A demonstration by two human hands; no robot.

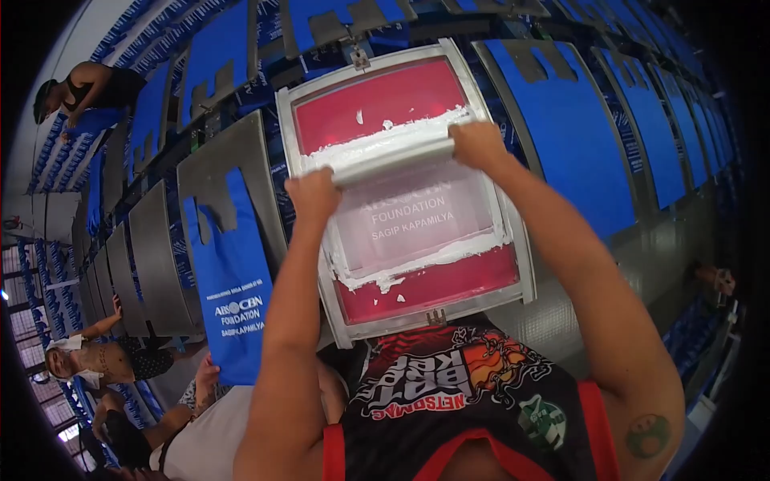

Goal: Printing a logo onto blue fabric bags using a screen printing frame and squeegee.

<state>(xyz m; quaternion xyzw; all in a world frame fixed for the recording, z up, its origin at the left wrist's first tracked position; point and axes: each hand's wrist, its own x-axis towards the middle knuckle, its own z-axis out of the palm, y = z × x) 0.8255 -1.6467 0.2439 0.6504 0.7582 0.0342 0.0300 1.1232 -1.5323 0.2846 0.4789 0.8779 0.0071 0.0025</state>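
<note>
A screen-printing frame (525,256) with pale sides and red mesh lies in front of me, tilted a little. Across its upper half runs a long pale squeegee (393,163), gripped at its left end by my left hand (314,194) and at its right end by my right hand (480,144). Fingers of both hands are closed round it. White ink (437,258) lies in a thick ridge along the lower mesh, with another band just above the squeegee. Between these bands the mesh looks whitish, and lettering shows through it.
Left of the frame, a co-worker's hand (207,370) holds a printed blue bag (233,309). Blue bags (561,128) lie on grey boards to the right and behind. Other people (100,84) stand along the left, among racks of hanging blue bags (52,156).
</note>
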